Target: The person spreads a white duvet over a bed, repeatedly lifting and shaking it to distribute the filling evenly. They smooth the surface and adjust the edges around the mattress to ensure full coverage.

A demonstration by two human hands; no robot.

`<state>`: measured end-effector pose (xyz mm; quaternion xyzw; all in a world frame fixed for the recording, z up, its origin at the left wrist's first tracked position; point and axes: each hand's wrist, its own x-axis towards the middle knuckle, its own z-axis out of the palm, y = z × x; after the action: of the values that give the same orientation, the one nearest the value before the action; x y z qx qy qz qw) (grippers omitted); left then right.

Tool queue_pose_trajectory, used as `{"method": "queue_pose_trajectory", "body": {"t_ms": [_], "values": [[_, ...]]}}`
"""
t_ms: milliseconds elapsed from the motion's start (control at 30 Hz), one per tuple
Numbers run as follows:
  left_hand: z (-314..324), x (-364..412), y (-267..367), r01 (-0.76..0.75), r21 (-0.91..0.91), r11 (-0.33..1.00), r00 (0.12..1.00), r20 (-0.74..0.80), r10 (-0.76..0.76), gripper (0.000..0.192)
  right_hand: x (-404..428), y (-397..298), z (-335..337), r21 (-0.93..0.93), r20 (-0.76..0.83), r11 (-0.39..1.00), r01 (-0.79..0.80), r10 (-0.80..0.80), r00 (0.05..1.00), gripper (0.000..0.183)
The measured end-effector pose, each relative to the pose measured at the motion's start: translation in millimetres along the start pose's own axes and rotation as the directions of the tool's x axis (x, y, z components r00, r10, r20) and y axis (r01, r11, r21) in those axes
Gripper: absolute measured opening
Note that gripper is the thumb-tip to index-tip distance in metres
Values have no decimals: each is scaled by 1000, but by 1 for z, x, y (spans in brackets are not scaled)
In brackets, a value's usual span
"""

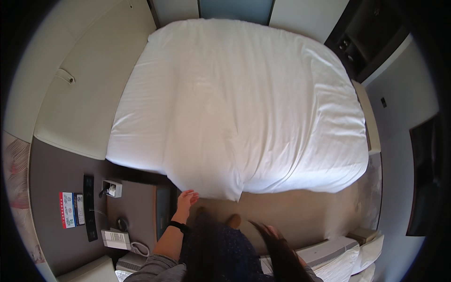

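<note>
A white duvet lies over the bed, with folds running across it and its near edge hanging over the side. Beneath it, at the left, a smooth white sheet covers the mattress by the headboard. My left hand, a black band on its wrist, is at the duvet's hanging edge near the bedside table; whether its fingers pinch the cloth is unclear. Down at my right side, my right hand is partly hidden behind long dark hair, away from the duvet.
A bedside table with a telephone and a white box stands at the left. The padded headboard borders the bed. Behind me at lower right lie white pillows. A dark television hangs on the right wall.
</note>
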<state>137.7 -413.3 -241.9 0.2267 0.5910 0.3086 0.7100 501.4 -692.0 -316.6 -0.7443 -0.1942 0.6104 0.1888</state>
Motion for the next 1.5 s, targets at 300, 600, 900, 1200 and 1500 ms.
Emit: {"method": "queue_pose_trajectory", "body": {"t_ms": [300,600,900,1200,1500], "values": [[86,187,197,-169,-370,913,982,16,188,52,37,-242,-113,577,-357,795,189,37,933,13],[247,351,387,-158,-130,979,963,-238,124,57,66,-326,-62,605,-94,792,79,-28,995,18],[436,420,338,-640,656,400,764,598,242,71,60,-289,-84,551,-310,834,-1,206,928,16],[425,277,126,-638,733,-236,632,674,383,58,85,-273,-156,-385,-675,885,264,-465,574,19],[438,80,-89,-264,957,-116,802,285,524,61,152,-281,-297,-833,137,199,516,-830,541,48]]}}
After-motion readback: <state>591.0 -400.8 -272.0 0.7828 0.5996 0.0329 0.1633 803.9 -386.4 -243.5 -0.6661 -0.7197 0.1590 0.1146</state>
